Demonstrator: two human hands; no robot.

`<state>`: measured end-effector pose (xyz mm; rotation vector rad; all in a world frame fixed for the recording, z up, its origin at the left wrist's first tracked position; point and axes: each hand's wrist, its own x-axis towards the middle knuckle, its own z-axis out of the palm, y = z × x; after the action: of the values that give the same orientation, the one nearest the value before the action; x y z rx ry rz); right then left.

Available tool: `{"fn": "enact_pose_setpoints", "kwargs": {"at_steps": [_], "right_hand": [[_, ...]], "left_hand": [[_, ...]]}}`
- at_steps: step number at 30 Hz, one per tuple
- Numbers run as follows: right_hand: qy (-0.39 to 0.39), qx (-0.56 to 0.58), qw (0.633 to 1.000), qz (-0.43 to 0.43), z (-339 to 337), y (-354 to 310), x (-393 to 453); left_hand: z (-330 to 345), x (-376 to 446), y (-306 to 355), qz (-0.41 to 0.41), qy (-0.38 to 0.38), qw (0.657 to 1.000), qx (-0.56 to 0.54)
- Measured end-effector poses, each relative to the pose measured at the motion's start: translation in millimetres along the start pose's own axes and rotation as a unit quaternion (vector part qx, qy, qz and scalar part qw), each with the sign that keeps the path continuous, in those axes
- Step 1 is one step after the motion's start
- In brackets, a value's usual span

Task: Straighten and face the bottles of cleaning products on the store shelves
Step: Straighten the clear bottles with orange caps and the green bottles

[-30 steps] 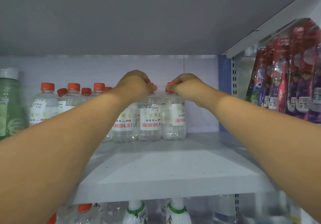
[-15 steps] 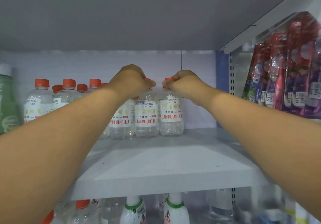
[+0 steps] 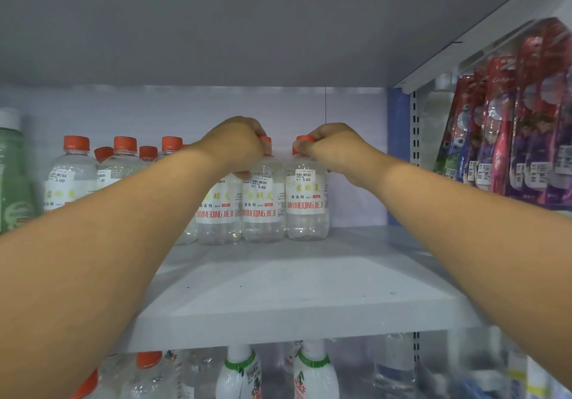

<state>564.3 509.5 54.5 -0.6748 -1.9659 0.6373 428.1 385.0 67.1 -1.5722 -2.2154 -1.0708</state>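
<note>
Clear bottles with orange caps and white labels stand at the back of a grey shelf (image 3: pixel 309 305). My left hand (image 3: pixel 238 148) grips the top of the middle bottle (image 3: pixel 263 213), covering most of its cap. My right hand (image 3: pixel 334 148) pinches the orange cap of the rightmost bottle (image 3: pixel 306 209), whose label faces forward. A third bottle (image 3: pixel 216 219) stands just left of these, partly behind my left forearm. More of the same bottles (image 3: pixel 74 175) stand in rows to the left.
A green bottle (image 3: pixel 14 182) stands at the far left. Packaged toothbrushes (image 3: pixel 510 126) hang on the right beyond the blue upright. White bottles with green collars (image 3: pixel 240 374) stand on the shelf below. The upper shelf's underside is close above the caps.
Both hands stay on the same two bottle tops. The rightmost bottle's label has turned to face forward.
</note>
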Motion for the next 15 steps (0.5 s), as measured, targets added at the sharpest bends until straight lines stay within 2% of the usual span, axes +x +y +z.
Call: {"fn": "enact_pose_setpoints", "kwargs": {"at_steps": [4, 15], "right_hand": [[-0.016, 0.033, 0.999, 0.01, -3.0, 0.9, -1.0], [-0.023, 0.027, 0.999, 0.009, -3.0, 3.4, -3.0]], "left_hand": [[0.1, -4.2, -0.9, -0.01, -0.002, 0.999, -0.051], [3.3, -0.7, -6.1, -0.034, 0.012, 0.998, -0.046]]}}
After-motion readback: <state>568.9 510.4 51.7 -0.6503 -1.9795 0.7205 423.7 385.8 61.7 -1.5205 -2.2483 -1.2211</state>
